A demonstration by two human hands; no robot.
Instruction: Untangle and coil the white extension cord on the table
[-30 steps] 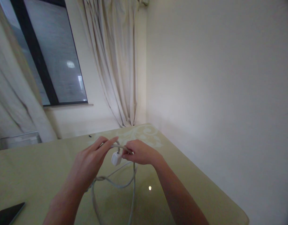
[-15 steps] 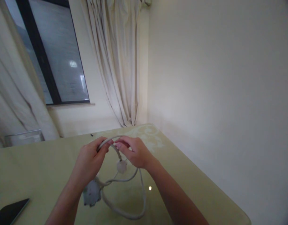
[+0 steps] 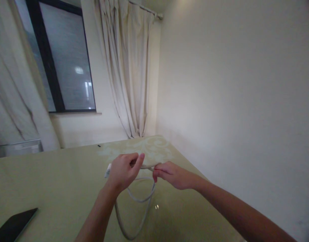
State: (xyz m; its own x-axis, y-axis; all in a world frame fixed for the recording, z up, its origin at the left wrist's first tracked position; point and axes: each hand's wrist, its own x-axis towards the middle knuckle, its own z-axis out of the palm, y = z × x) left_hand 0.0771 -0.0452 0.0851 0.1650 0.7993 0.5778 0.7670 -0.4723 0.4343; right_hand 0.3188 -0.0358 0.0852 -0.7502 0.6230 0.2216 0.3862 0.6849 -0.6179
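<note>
A pale grey-white cable [image 3: 141, 201] hangs in loops between my two hands, above the table. My left hand [image 3: 124, 170] is closed round one stretch of it, thumb raised along the top. To the right, my right hand [image 3: 174, 174] pinches the cable between thumb and fingers, with the loops dropping below. A small white piece [image 3: 107, 170], partly hidden, pokes out beyond the left side of my left hand. I cannot tell whether it is the plug or the block on the cable.
The light green table [image 3: 63, 188] has a pale scroll pattern at its far corner. A dark flat device [image 3: 14, 225] lies at the lower left, and a tiny dark object [image 3: 99, 146] near the far edge. A wall [image 3: 232, 111] runs along the right side.
Both hands have moved right and slightly down, and sit further apart. The block and the round white plug, seen hanging before, are now mostly hidden; a white piece shows left of my left hand.
</note>
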